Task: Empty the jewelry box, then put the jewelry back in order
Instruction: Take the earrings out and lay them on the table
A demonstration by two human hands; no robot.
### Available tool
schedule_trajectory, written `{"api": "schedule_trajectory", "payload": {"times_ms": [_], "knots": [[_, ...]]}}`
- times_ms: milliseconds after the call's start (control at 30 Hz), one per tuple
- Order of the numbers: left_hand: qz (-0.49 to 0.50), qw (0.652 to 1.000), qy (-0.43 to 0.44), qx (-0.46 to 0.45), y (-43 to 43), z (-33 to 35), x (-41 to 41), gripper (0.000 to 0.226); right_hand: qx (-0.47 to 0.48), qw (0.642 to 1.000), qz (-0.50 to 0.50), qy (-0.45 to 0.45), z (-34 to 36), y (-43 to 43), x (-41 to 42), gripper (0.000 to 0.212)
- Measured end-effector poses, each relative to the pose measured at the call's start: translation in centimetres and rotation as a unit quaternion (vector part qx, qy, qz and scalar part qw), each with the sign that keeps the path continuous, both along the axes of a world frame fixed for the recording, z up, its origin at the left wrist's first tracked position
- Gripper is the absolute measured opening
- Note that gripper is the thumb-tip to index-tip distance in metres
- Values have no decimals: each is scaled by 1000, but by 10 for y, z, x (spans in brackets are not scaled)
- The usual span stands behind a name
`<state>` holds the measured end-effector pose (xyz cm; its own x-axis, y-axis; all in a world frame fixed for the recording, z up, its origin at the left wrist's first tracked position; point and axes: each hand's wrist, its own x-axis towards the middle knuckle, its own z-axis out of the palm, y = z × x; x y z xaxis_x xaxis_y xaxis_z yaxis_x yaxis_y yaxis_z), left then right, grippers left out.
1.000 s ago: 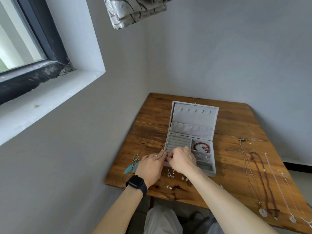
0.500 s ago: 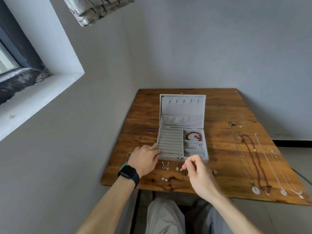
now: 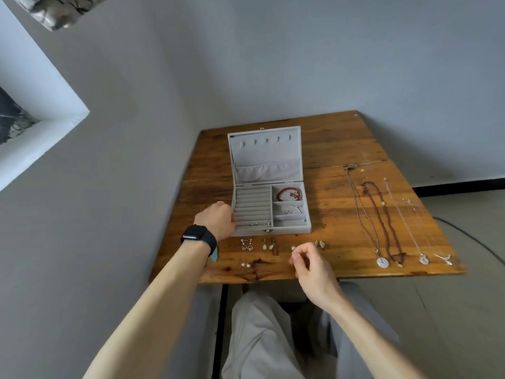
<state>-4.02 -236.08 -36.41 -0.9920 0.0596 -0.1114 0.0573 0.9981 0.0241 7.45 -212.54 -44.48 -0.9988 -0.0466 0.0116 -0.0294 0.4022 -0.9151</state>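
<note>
The right hand [image 3: 311, 266] hovers over the near edge of the bench. Its fingers are curled and the thumb is drawn close to the forefinger (whether anything tiny sits between them I cannot tell). Just beyond its fingertips lies a small pearl stud [image 3: 293, 248], and a little to the right of that a gold earring pair [image 3: 320, 244].

The left hand [image 3: 218, 220] has a black wristwatch [image 3: 198, 237] on its wrist. Its fingers are curled against the near left wall of the open grey velvet jewelry box [image 3: 273, 230]. A turquoise feather earring [image 3: 215, 257] peeps out from under that wrist.

The box stands mid-bench with its lid upright at the far side. Its left half is ridged ring rolls, with a few small silver pieces [image 3: 259, 223] in the nearest slot. The far right compartment holds a red bead bracelet [image 3: 289, 193], and the one just nearer holds a thin silver chain [image 3: 291, 209].

On the brown wooden bench [image 3: 341, 149], just in front of the box, lie heart-shaped drop earrings [image 3: 246, 245] and, beside them, pale oval drop earrings [image 3: 267, 245]. A small pale earring pair [image 3: 246, 265] sits nearer the edge.

Well apart to the right, the necklaces lie stretched out side by side from far to near. From left to right they are a thin cord necklace with a white round pendant [image 3: 382, 262], a dark red bead necklace [image 3: 382, 220] and a silver chain necklace with a round pendant [image 3: 423, 259]. A finer chain [image 3: 442, 258] lies at the far right.
</note>
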Motion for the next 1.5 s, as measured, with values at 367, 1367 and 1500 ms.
{"api": "schedule_trajectory", "payload": {"times_ms": [367,1367,1500], "knots": [[-11,990,-65,-124,18,0,-11,23,-1,1000,-7,26,-4,-1,5,8],[-1,967,159,201,42,-69,127,18,231,968,8,98,-4,-34,-2,12],[14,962,167,216,44,-71,130,19,186,976,-26,111,-9,-34,1,21]]}}
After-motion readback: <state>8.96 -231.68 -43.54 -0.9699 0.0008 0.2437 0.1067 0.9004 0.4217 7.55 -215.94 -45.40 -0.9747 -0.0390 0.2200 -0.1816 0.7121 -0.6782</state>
